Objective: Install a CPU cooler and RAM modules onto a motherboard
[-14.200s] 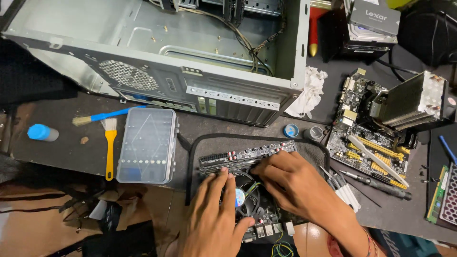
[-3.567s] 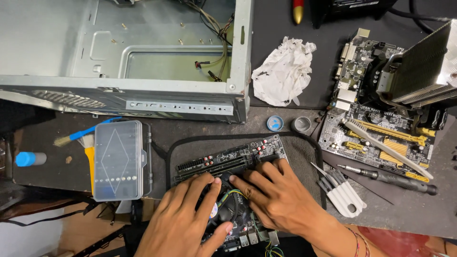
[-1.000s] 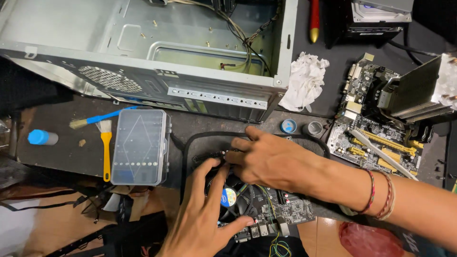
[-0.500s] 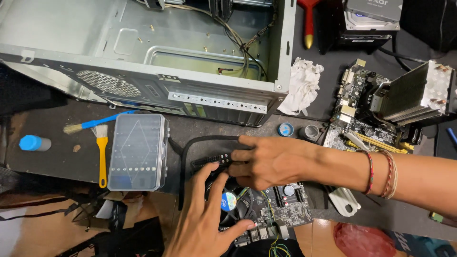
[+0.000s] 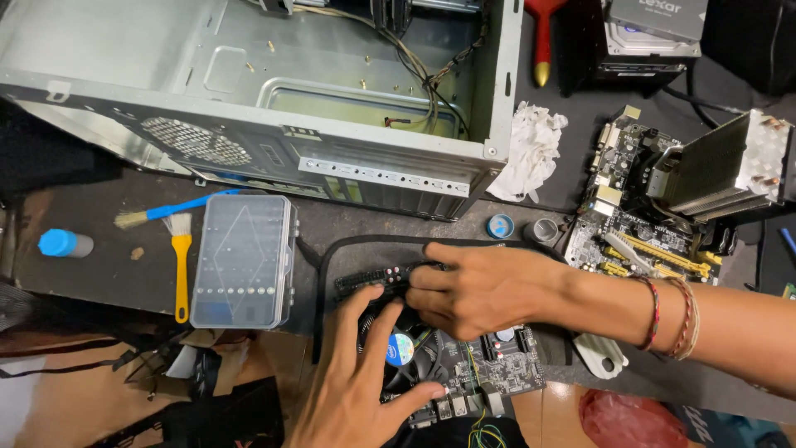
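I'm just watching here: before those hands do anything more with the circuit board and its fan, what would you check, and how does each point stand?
1. Left hand steadies the motherboard: ok, it is spread over the cooler fan.
2. Right hand has hold at the board's upper left edge: ok, fingertips pinch there.
3. What exactly the fingertips pinch: cannot tell, they hide it.
4. Black cable clear of the board: not ok, it loops close round it.
5. Clear parts box out of the way: ok, it lies apart to the left.
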